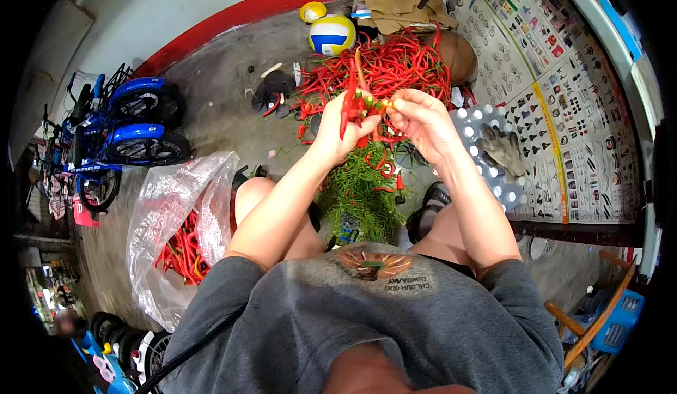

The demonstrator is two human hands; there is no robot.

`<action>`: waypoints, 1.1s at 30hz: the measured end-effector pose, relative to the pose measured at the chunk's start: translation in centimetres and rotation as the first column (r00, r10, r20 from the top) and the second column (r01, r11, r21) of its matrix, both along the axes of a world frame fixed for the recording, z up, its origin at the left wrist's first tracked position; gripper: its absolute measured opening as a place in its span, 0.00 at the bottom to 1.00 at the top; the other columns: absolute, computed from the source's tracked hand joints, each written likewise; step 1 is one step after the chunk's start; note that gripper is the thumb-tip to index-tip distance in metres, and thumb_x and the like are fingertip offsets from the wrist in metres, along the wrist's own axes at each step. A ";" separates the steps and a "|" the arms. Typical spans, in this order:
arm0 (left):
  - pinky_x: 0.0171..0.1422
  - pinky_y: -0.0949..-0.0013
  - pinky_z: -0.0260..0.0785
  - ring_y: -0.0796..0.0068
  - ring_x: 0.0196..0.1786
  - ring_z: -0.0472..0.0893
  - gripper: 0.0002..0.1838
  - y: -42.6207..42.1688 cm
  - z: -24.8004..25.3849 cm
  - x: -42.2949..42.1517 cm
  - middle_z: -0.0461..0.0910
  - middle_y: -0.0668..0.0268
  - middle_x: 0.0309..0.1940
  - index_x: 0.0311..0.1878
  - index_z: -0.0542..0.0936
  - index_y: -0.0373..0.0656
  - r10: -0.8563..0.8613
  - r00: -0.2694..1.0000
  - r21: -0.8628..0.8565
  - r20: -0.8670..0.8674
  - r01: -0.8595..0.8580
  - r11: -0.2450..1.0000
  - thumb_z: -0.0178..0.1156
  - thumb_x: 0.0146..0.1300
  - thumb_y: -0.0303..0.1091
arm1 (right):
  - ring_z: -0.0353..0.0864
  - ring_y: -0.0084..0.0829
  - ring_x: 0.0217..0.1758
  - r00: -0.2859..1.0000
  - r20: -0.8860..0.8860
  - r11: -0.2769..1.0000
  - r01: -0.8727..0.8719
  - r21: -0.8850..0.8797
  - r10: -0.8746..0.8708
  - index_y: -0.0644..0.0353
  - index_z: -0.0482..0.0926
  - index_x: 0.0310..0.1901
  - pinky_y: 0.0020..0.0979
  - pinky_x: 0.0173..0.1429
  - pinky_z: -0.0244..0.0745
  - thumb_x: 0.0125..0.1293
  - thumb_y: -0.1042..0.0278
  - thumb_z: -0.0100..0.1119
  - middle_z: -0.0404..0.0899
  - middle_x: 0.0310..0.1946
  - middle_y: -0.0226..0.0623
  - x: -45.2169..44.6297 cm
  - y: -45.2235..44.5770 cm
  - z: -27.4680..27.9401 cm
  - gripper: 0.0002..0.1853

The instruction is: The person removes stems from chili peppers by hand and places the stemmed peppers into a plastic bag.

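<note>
My left hand (337, 131) is closed around several red chili peppers (350, 98), whose green stem ends point towards my right hand. Beside it, my right hand (425, 122) pinches a small orange-yellow piece (387, 103) at the stems between thumb and forefinger. Beyond both hands lies a large heap of red chilies (395, 59) on the floor. Below them, between my legs, is a pile of green stems (363, 196) with a few red peppers on it. To the left, a clear plastic bag (159, 207) stands open with red chilies (185, 249) inside.
Blue bicycles (137, 133) stand at the left. A volleyball (331, 35) and flattened cardboard (396, 2) lie behind the heap. At the right are packed bottles (469, 131) with grey gloves (502, 150) on top, and a blue crate (618, 321) by a wooden frame.
</note>
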State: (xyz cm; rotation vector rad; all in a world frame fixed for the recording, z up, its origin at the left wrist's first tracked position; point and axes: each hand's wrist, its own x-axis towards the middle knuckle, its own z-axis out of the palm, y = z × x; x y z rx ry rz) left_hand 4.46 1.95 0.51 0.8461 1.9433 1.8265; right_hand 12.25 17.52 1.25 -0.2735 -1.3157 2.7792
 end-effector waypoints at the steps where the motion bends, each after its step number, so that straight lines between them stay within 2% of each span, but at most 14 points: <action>1: 0.40 0.74 0.68 0.80 0.33 0.75 0.14 0.2 -0.1 -0.1 0.76 0.70 0.30 0.38 0.72 0.39 0.003 0.991 0.055 0.130 -0.010 0.998 0.64 0.48 0.24 | 0.76 0.22 0.29 0.999 -0.033 0.992 -0.006 -0.125 0.002 0.65 0.76 0.37 0.19 0.34 0.72 0.58 0.76 0.56 0.78 0.30 0.35 -0.2 -0.1 0.0 0.06; 4: 0.42 0.73 0.68 0.78 0.34 0.75 0.15 0.4 0.7 -0.4 0.76 0.69 0.31 0.38 0.72 0.38 -0.051 0.956 0.254 0.290 -0.025 0.967 0.64 0.46 0.22 | 0.76 0.23 0.31 0.992 -0.126 0.965 -0.012 -0.264 -0.022 0.65 0.75 0.39 0.21 0.35 0.73 0.59 0.77 0.55 0.77 0.32 0.39 -0.9 -0.2 -0.4 0.06; 10: 0.42 0.73 0.70 0.77 0.38 0.78 0.16 -3.1 3.2 -1.9 0.79 0.65 0.34 0.43 0.73 0.36 0.035 0.997 0.138 0.071 -0.044 0.989 0.63 0.49 0.22 | 0.62 0.20 0.30 0.917 -0.392 0.798 -0.177 -0.576 -0.079 0.69 0.70 0.40 0.20 0.34 0.65 0.61 0.76 0.52 0.67 0.32 0.34 -1.7 1.6 0.3 0.07; 12: 0.44 0.73 0.69 0.76 0.39 0.78 0.14 -7.2 7.7 -0.8 0.79 0.64 0.34 0.41 0.73 0.37 0.029 0.997 0.186 0.066 -0.041 0.982 0.62 0.49 0.21 | 0.62 0.22 0.31 0.941 -0.322 0.923 -0.031 -0.384 -0.102 0.68 0.70 0.44 0.21 0.36 0.64 0.62 0.74 0.52 0.67 0.34 0.35 -1.6 3.7 0.3 0.11; 13: 0.45 0.72 0.69 0.75 0.39 0.78 0.13 -9.3 9.5 0.0 0.79 0.63 0.34 0.39 0.73 0.38 0.062 0.997 0.223 0.046 -0.070 0.972 0.62 0.49 0.21 | 0.68 0.23 0.35 0.954 -0.284 0.992 0.070 -0.108 -0.098 0.66 0.70 0.49 0.22 0.40 0.67 0.64 0.70 0.51 0.71 0.38 0.36 -1.7 4.6 -0.3 0.14; 14: 0.45 0.72 0.69 0.75 0.39 0.78 0.13 -11.8 12.0 0.9 0.79 0.63 0.34 0.39 0.72 0.38 0.058 0.997 0.183 0.054 -0.067 0.981 0.61 0.49 0.21 | 0.72 0.25 0.43 0.960 -0.129 0.950 0.269 0.158 -0.250 0.65 0.69 0.54 0.23 0.46 0.69 0.66 0.66 0.50 0.73 0.46 0.38 -1.2 3.8 0.2 0.17; 16: 0.45 0.71 0.69 0.74 0.39 0.78 0.13 -17.2 15.5 3.1 0.79 0.63 0.33 0.38 0.72 0.39 0.086 0.996 0.148 0.038 -0.091 0.985 0.61 0.48 0.21 | 0.73 0.25 0.50 0.948 0.039 0.716 0.212 0.665 -0.317 0.61 0.72 0.54 0.26 0.55 0.67 0.66 0.62 0.51 0.74 0.48 0.34 -1.9 4.5 -1.7 0.18; 17: 0.45 0.71 0.69 0.74 0.38 0.78 0.13 -19.7 16.5 4.1 0.79 0.63 0.32 0.38 0.71 0.39 0.119 0.993 0.150 0.015 -0.119 0.981 0.61 0.48 0.21 | 0.72 0.25 0.50 0.951 -0.067 0.537 0.227 0.813 -0.301 0.62 0.73 0.52 0.26 0.54 0.66 0.66 0.64 0.50 0.74 0.48 0.33 -2.1 4.9 -3.2 0.16; 20: 0.43 0.73 0.69 0.75 0.38 0.77 0.13 -27.2 18.7 7.0 0.78 0.64 0.31 0.36 0.72 0.39 0.233 0.972 -0.223 -0.038 -0.235 0.946 0.63 0.45 0.22 | 0.73 0.27 0.49 0.960 -0.170 0.401 0.250 0.881 -0.224 0.65 0.75 0.47 0.28 0.55 0.67 0.65 0.67 0.50 0.75 0.44 0.35 -2.3 4.6 -4.7 0.13; 22: 0.41 0.74 0.69 0.76 0.37 0.76 0.14 -32.1 17.2 8.0 0.77 0.65 0.30 0.35 0.73 0.38 0.250 0.968 -0.488 -0.014 -0.225 0.843 0.64 0.42 0.22 | 0.73 0.30 0.48 0.955 -0.252 0.185 0.279 0.942 -0.159 0.64 0.78 0.42 0.29 0.54 0.66 0.64 0.69 0.51 0.75 0.43 0.38 -2.4 4.2 -4.5 0.11; 23: 0.41 0.74 0.69 0.77 0.36 0.75 0.16 -34.3 16.0 8.4 0.77 0.66 0.29 0.36 0.74 0.38 0.271 0.961 -0.634 0.050 -0.179 0.752 0.65 0.41 0.23 | 0.73 0.30 0.48 0.956 -0.250 0.189 0.276 0.942 -0.150 0.64 0.78 0.42 0.29 0.54 0.66 0.64 0.69 0.51 0.75 0.43 0.38 -2.3 3.7 -4.2 0.11; 25: 0.41 0.72 0.68 0.78 0.36 0.75 0.20 -37.2 13.4 8.4 0.78 0.67 0.30 0.40 0.75 0.38 0.082 0.978 -0.809 0.190 0.108 0.578 0.66 0.39 0.24 | 0.74 0.33 0.46 0.956 -0.287 -0.009 0.287 0.958 -0.065 0.65 0.78 0.39 0.31 0.54 0.66 0.62 0.69 0.51 0.75 0.42 0.40 -2.0 2.6 -3.5 0.09; 30: 0.31 0.64 0.71 0.70 0.28 0.78 0.24 -45.0 2.8 7.9 0.79 0.61 0.26 0.41 0.77 0.40 0.305 0.872 -0.923 0.382 0.349 0.161 0.62 0.32 0.23 | 0.71 0.37 0.50 0.970 -0.243 -0.073 0.244 0.967 0.010 0.64 0.77 0.39 0.34 0.55 0.64 0.61 0.69 0.52 0.71 0.44 0.41 -1.5 1.0 -2.7 0.09; 33: 0.24 0.60 0.72 0.65 0.26 0.79 0.31 -47.5 3.7 5.0 0.79 0.59 0.27 0.49 0.73 0.43 0.528 0.757 -0.911 0.384 0.218 0.351 0.59 0.33 0.17 | 0.70 0.37 0.51 0.966 -0.259 -0.101 0.260 0.960 0.022 0.64 0.77 0.40 0.34 0.56 0.64 0.61 0.69 0.52 0.71 0.45 0.41 -1.5 1.6 -3.1 0.09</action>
